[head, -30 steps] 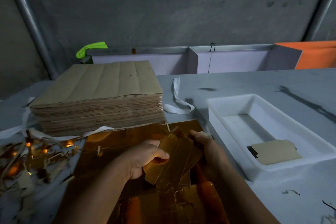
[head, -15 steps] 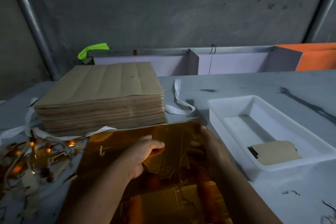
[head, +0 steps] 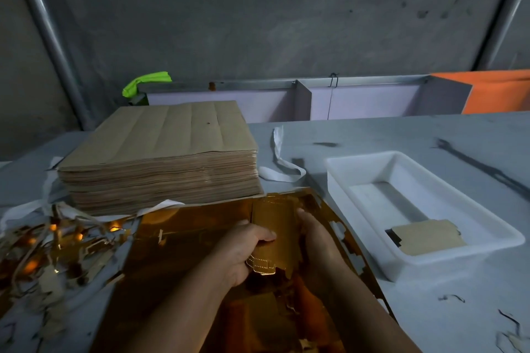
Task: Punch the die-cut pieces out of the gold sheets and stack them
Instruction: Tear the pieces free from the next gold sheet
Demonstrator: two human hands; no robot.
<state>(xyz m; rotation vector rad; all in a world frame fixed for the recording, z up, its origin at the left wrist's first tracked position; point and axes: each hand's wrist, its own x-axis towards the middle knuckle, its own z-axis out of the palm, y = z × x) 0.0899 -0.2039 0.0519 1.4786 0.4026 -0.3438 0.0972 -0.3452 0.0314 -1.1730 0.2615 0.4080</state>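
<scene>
A gold sheet [head: 189, 238] lies on the table in front of me, with cut-out holes along its right edge. Over it I hold a small bundle of gold die-cut pieces [head: 272, 235] squared together. My left hand [head: 243, 252] grips the bundle's left side, thumb on top. My right hand [head: 315, 235] holds its right edge. A white tray [head: 358, 169] to the right contains a stack of punched pieces [head: 427, 236], brown side up. A tall pile of uncut sheets [head: 160, 152], brown side up, stands behind the gold sheet.
Gold and brown scrap strips [head: 51, 249] litter the table at the left. A white strap [head: 279, 163] lies between the pile and the tray. Low lilac partitions [head: 358, 100] line the table's far edge, with green [head: 146, 82] and orange [head: 499, 92] material beyond.
The fanned, tilted pieces have been drawn together into one aligned bundle between both hands. My hands have moved slightly forward over the sheet.
</scene>
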